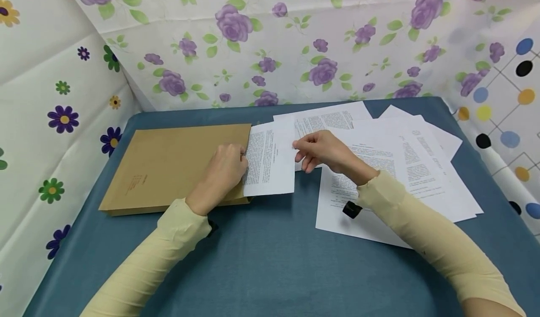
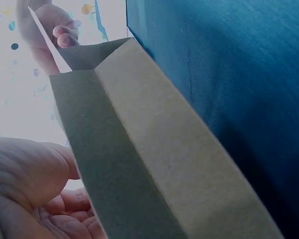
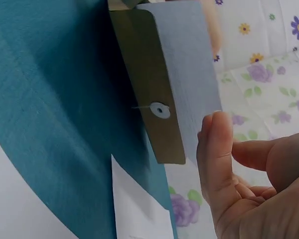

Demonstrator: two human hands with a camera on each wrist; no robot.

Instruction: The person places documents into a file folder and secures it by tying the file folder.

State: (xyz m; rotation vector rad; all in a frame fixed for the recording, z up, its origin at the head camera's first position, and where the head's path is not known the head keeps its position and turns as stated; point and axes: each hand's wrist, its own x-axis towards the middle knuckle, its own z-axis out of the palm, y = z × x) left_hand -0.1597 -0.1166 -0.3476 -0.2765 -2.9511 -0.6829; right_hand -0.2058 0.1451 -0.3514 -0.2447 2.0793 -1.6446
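Nearest the wearer, both forearms in pale yellow sleeves (image 1: 426,235) reach across the blue tablecloth (image 1: 270,260). The left hand (image 1: 221,171) rests at the open right-hand end of the brown envelope (image 1: 177,167), fingers curled at the mouth edge; exactly how they hold it cannot be told from the head view. The left wrist view shows the palm loose beside the envelope's gusseted side. The right hand (image 1: 318,150) pinches the far right edge of the printed sheet (image 1: 270,160), thumb against fingertips.

The printed sheet lies partly inside the envelope mouth, its remaining length flat on the cloth between the hands. It is judged light, thin and limp: it buckles if pushed from one corner, so an edge grip near the middle is preferable. The envelope is stiffer card stock (its flap carries a string-tie washer (image 3: 160,110)) and is best held at the mouth lip.

Right of the hands, loose printed pages (image 1: 405,167) lie overlapped and fanned. The cloth appears matte and offers some friction. Beyond the table, floral sheeting (image 1: 270,40) walls the space on three sides.
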